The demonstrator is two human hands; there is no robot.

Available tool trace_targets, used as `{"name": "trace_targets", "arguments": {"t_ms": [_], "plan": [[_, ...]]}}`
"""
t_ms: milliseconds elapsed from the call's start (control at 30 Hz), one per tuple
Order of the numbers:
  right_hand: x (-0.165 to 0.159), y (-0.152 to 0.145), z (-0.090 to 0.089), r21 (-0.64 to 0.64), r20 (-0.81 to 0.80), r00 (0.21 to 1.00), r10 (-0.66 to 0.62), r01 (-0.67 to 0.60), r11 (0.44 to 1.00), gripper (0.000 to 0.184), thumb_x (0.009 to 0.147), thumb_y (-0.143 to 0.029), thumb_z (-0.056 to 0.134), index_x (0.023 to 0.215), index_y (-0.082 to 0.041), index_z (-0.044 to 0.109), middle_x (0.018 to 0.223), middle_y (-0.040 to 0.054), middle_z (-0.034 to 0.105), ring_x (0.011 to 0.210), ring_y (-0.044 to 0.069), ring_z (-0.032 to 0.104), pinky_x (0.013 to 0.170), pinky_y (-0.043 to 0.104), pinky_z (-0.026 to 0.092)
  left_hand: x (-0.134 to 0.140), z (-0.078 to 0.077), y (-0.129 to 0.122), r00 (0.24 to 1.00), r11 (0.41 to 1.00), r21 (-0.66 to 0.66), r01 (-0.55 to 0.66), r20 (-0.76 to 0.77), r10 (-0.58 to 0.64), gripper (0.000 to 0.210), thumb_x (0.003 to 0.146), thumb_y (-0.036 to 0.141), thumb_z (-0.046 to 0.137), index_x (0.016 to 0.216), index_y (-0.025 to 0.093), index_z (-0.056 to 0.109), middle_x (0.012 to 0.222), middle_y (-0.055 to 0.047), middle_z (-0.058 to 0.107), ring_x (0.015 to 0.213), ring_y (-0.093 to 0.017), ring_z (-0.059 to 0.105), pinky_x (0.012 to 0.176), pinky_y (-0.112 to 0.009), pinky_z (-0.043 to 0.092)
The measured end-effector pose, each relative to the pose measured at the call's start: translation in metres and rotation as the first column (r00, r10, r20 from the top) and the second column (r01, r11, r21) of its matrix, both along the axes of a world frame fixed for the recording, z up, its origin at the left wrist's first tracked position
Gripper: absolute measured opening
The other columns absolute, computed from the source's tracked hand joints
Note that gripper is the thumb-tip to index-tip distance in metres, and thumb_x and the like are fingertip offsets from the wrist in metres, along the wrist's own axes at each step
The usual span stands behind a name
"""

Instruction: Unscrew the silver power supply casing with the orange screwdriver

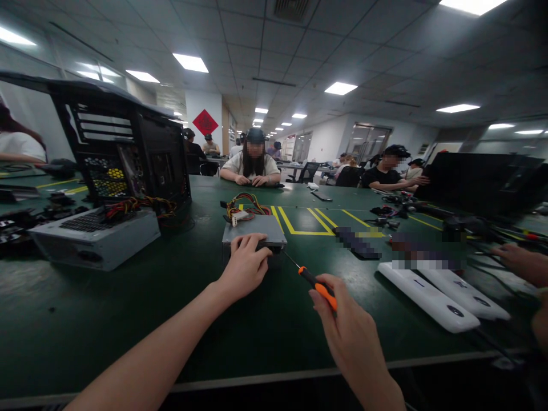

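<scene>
Power supply unit [268,226] is clasped by our left hand [247,264]; our right hand [347,317] grips an orange-black screwdriver [311,278], tip seemingly touching it.

Single view, head-worn: above near edge of dark-green, yellow-lined table [291,319]; faces forward, slightly down. Bare left hand [248,260], right hand [353,328] close; grey panelled ceiling [257,37] stretching far back.

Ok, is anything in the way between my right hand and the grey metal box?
Nothing visible except the screwdriver in your right hand, pointing toward the grey metal box; your left hand rests on it, left of the tip.
</scene>
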State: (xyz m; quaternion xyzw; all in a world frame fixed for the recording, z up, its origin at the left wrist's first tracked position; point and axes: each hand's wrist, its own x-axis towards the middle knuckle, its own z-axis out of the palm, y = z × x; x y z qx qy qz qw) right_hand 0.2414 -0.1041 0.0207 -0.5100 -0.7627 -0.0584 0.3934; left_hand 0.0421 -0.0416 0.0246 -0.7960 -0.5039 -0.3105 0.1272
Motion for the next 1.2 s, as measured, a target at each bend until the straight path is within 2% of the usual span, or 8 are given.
{"name": "trace_targets", "arguments": {"t_ms": [133,233,367,567,767,933,1133,1200], "plan": [[-0.0032,-0.0043,0.0033,0.059,0.009,0.995,0.103,-0.103,0.993,0.021,0.087,-0.027,0.034,0.103,-0.018,0.045,0.105,0.0124,0.056,0.091,0.02,0.061,0.069,0.031,0.053,0.0005,0.0004,0.0021,0.996,0.999,-0.008,-0.04,0.079,0.04,0.019,0.078,0.013,0.043,0.092,0.02,0.054,0.114,-0.007,0.051,0.107,-0.022,0.043,0.091,-0.042,0.029],[-0.0058,-0.0029,0.0004,0.06,-0.006,0.995,0.098,-0.098,0.993,0.021,0.089,-0.027,0.031,0.103,-0.018,0.044,0.093,0.0096,0.06,0.076,0.018,0.065,0.058,0.028,0.052,0.0006,0.001,0.0026,0.992,0.999,-0.006,-0.054,0.113,0.054,0.018,0.078,0.015,0.043,0.093,0.02,0.052,0.11,-0.006,0.053,0.103,-0.021,0.044,0.089,-0.041,0.03],[-0.0013,0.0007,-0.001,0.018,-0.026,0.999,-0.024,0.024,1.0,0.026,0.091,-0.038,0.029,0.098,-0.019,0.044,0.074,0.0036,0.064,0.055,0.017,0.064,0.044,0.025,0.047,-0.0001,0.002,0.0028,0.995,0.999,-0.003,-0.038,0.092,0.039,0.017,0.078,0.014,0.043,0.09,0.02,0.053,0.109,-0.006,0.052,0.102,-0.021,0.044,0.088,-0.04,0.031],[-0.003,-0.0029,0.0036,0.088,0.034,0.987,0.159,-0.161,0.983,0.021,0.089,-0.026,0.032,0.103,-0.018,0.045,0.109,0.0122,0.057,0.098,0.018,0.06,0.076,0.03,0.051,-0.0009,0.0013,0.0037,0.998,0.999,0.013,-0.039,0.046,0.038,0.017,0.078,0.015,0.044,0.088,0.021,0.055,0.111,-0.006,0.051,0.103,-0.022,0.044,0.088,-0.04,0.031],[-0.0039,0.0001,-0.0024,0.088,0.047,0.999,0.0,-0.004,0.996,0.024,0.091,-0.033,0.032,0.101,-0.018,0.047,0.083,0.0064,0.064,0.061,0.016,0.065,0.048,0.025,0.05,-0.0016,0.0011,0.0031,0.999,0.999,0.013,-0.036,0.012,0.036,0.018,0.078,0.016,0.044,0.089,0.021,0.057,0.114,-0.007,0.049,0.106,-0.023,0.042,0.089,-0.042,0.03],[-0.006,-0.0041,-0.0005,0.092,0.056,0.992,0.109,-0.114,0.989,0.024,0.09,-0.027,0.03,0.106,-0.016,0.045,0.11,0.0134,0.055,0.093,0.018,0.061,0.069,0.028,0.053,-0.0024,0.0005,0.0035,1.0,1.0,0.009,-0.029,0.006,0.029,0.017,0.078,0.016,0.044,0.087,0.021,0.058,0.114,-0.007,0.049,0.106,-0.023,0.042,0.089,-0.042,0.03],[-0.002,0.0007,-0.0026,0.081,0.034,0.999,0.017,-0.019,0.997,0.025,0.091,-0.032,0.029,0.098,-0.016,0.047,0.08,0.0062,0.063,0.058,0.016,0.064,0.047,0.026,0.051,-0.0029,-0.0001,0.005,1.0,1.0,0.011,-0.029,0.003,0.029,0.017,0.078,0.016,0.045,0.086,0.021,0.059,0.115,-0.007,0.048,0.107,-0.024,0.041,0.089,-0.043,0.03],[0.0002,0.0008,-0.0006,0.06,0.019,1.0,0.02,-0.022,0.998,0.025,0.091,-0.033,0.031,0.099,-0.017,0.047,0.088,0.0085,0.062,0.066,0.018,0.065,0.051,0.028,0.052,-0.0031,0.0,0.0051,1.0,1.0,0.01,-0.024,0.003,0.024,0.017,0.077,0.016,0.045,0.086,0.022,0.059,0.115,-0.006,0.048,0.107,-0.024,0.041,0.089,-0.043,0.03]]}}
